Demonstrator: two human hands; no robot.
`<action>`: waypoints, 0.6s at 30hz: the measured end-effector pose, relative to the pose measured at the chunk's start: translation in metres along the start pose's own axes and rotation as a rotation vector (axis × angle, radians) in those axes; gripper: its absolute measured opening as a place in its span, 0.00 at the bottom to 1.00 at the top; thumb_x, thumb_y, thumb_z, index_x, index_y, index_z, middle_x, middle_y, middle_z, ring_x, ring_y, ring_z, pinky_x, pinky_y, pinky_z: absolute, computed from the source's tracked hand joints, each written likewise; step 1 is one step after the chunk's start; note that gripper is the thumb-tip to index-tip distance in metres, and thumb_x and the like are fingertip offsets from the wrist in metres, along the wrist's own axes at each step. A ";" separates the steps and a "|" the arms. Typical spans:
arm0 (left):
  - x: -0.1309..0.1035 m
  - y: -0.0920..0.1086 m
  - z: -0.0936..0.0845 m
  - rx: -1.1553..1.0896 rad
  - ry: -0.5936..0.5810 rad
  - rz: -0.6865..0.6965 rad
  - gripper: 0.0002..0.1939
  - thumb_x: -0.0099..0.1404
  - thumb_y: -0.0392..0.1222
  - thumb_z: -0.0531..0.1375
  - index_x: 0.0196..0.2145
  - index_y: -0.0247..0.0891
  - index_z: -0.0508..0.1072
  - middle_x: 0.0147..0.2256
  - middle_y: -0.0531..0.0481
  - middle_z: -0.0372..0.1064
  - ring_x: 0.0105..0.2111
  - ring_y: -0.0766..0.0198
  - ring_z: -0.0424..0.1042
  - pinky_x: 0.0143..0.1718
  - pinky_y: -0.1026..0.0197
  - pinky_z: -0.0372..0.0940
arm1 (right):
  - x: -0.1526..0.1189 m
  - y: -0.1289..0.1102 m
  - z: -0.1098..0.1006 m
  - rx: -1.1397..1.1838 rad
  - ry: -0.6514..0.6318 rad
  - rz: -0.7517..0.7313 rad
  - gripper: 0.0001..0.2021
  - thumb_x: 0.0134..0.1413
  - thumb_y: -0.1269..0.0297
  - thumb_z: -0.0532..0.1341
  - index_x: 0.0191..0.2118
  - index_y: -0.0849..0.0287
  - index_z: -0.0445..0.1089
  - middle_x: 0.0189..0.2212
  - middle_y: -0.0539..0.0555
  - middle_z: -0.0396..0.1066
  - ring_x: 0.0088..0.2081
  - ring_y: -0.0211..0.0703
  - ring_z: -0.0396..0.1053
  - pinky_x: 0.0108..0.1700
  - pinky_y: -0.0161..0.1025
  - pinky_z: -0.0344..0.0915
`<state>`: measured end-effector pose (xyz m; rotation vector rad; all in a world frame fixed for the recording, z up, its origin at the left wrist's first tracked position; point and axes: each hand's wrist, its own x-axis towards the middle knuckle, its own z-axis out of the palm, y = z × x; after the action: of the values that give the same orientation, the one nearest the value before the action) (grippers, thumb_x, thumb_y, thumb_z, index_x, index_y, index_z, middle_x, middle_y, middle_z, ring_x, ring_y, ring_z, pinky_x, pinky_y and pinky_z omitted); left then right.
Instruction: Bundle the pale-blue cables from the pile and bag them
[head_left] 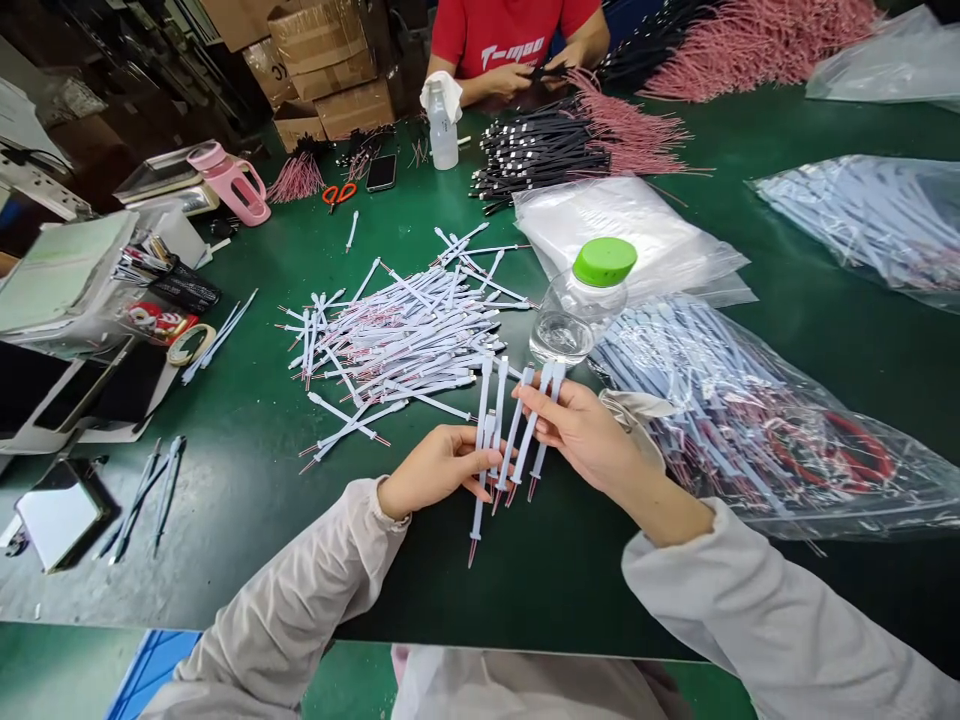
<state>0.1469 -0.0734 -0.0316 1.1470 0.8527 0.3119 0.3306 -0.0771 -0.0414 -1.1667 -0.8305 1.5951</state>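
Observation:
Near the table's front, my left hand (pixel 442 465) is closed around a few short white cables (pixel 481 440) with thin red and dark wire ends pointing down. To its right, my right hand (pixel 581 430) pinches more white cables (pixel 531 425) of the same kind near their upper connector ends. The two bunches hang close beside each other, and some fingers are hidden behind them. Just beyond my hands lies a loose pile of similar white cables (pixel 405 330). A clear jar with a green lid (pixel 604 262) stands behind my right hand.
Clear bags of white cables (pixel 697 390) lie to the right, beside flat plastic bags (pixel 637 225). Across the table, a person in a red shirt (pixel 517 40) handles black cables (pixel 540 150). Orange-handled scissors (pixel 339 195), a phone (pixel 382 173) and a pink bottle (pixel 229 180) are at the back left.

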 end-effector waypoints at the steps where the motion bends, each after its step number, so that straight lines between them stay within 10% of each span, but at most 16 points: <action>1: 0.000 0.000 0.000 -0.007 -0.006 -0.005 0.20 0.58 0.49 0.60 0.41 0.29 0.72 0.34 0.41 0.72 0.33 0.59 0.73 0.28 0.65 0.70 | 0.000 0.001 0.000 -0.005 0.006 -0.005 0.13 0.47 0.55 0.64 0.28 0.60 0.63 0.23 0.46 0.56 0.21 0.29 0.51 0.19 0.29 0.46; 12: -0.001 0.004 0.001 -0.071 -0.037 -0.077 0.21 0.58 0.51 0.60 0.42 0.30 0.72 0.37 0.38 0.72 0.35 0.56 0.74 0.29 0.65 0.69 | 0.000 0.000 -0.001 0.095 0.082 0.024 0.10 0.50 0.57 0.62 0.31 0.59 0.66 0.27 0.52 0.66 0.31 0.40 0.64 0.35 0.37 0.62; 18: -0.003 0.003 0.001 -0.104 -0.116 -0.084 0.20 0.60 0.50 0.59 0.43 0.31 0.72 0.38 0.37 0.72 0.36 0.56 0.74 0.29 0.65 0.69 | -0.002 -0.007 0.000 0.369 -0.161 0.219 0.09 0.49 0.62 0.64 0.31 0.62 0.66 0.18 0.44 0.51 0.19 0.28 0.46 0.20 0.28 0.49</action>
<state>0.1461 -0.0748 -0.0278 1.0200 0.7716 0.2161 0.3331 -0.0766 -0.0348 -0.8944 -0.4882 1.9447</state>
